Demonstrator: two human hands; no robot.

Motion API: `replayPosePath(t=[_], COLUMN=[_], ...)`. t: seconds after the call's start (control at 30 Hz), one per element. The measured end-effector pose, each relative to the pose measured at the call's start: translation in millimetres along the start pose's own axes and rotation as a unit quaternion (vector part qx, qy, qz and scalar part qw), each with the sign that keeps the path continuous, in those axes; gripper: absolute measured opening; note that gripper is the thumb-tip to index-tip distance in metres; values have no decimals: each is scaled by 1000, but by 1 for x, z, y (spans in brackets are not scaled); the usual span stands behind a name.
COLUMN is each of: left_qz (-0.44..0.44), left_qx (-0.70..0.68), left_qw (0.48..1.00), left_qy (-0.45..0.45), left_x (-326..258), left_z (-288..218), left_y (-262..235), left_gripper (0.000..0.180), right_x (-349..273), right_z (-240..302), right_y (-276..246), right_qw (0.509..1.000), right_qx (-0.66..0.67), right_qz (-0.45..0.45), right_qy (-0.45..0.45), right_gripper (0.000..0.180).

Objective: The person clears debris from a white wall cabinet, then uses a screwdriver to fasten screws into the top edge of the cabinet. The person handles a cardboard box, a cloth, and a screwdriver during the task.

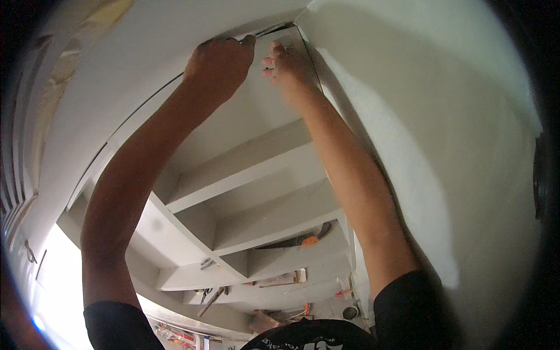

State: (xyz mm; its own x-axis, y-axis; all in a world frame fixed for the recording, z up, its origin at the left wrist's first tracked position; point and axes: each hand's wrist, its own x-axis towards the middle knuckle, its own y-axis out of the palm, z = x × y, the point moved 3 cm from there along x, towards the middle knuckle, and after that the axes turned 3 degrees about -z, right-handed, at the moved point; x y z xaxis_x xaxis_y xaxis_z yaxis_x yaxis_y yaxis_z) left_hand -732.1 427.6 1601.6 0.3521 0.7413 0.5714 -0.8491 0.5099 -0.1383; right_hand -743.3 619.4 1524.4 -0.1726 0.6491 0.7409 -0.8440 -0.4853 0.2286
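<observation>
Both hands reach the top corner of the white shelf unit (256,192). The left hand (219,61) is fisted around a thin tool (245,39), mostly hidden; the right hand (286,67) presses there, fingers together, fingertips blurred.

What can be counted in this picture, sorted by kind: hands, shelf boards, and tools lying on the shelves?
Raised hands at the top corner: 2, the left hand and the right hand
White shelf boards with a front edge in view: 4, the top one
Handsaw with orange and black handle: 1
Other small tools on the lower shelves: too blurred to count
Total: 7
</observation>
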Motion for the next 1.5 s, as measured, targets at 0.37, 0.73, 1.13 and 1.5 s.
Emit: replayPosePath(t=[0.37,0.73,1.13,1.5], left_qz=[-45,-8,-12,-56], left_qx=[35,0,-7,52], left_qw=[997,1000,1000,997], left_qy=[44,7,-3,32], left_x=[-4,-25,-29,-16], left_z=[1,4,12,9], left_y=[-7,-15,2,8], left_gripper=[43,45,54,46], right_x=[6,-32,-14,-15], right_z=[-4,44,70,51], right_y=[-7,-13,-20,-20], right_qw=[998,918,874,865], right_qx=[42,-163,-306,-285], right_qz=[-36,-239,-216,-191], right_qy=[-12,-273,-308,-367], right_gripper=[54,19,25,45])
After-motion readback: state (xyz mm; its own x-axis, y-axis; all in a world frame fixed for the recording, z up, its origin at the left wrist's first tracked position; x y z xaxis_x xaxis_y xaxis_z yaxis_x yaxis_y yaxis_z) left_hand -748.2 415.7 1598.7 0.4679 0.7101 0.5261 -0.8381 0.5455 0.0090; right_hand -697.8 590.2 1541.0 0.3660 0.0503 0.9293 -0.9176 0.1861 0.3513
